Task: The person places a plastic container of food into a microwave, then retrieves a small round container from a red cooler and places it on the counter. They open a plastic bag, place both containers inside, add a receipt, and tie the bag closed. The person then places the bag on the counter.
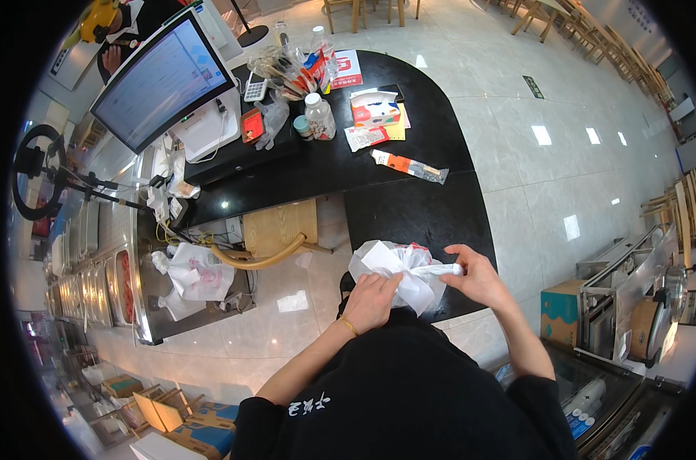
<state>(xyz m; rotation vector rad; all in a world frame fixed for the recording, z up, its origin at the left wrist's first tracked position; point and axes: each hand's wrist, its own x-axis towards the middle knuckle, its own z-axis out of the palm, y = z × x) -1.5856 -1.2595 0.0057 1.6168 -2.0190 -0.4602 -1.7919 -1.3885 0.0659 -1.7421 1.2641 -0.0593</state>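
A white plastic bag (425,296) with red print stands on the near end of the black counter, close to my body. A white paper slip (381,259) lies at its top left. My left hand (371,299) presses on the bag's top, its fingers at the gathered plastic; whether they pinch it is hard to tell. On the right, my right hand (474,276) pinches a twisted end of the bag's plastic between thumb and fingers. The bag's contents are hidden.
The black counter (405,207) holds a packaged utensil set (409,166), a tissue pack (375,109), a plastic bottle (320,117) and a monitor (164,80). A person (112,54) is behind the monitor. A wooden chair (279,230) and another plastic bag (201,271) are at left.
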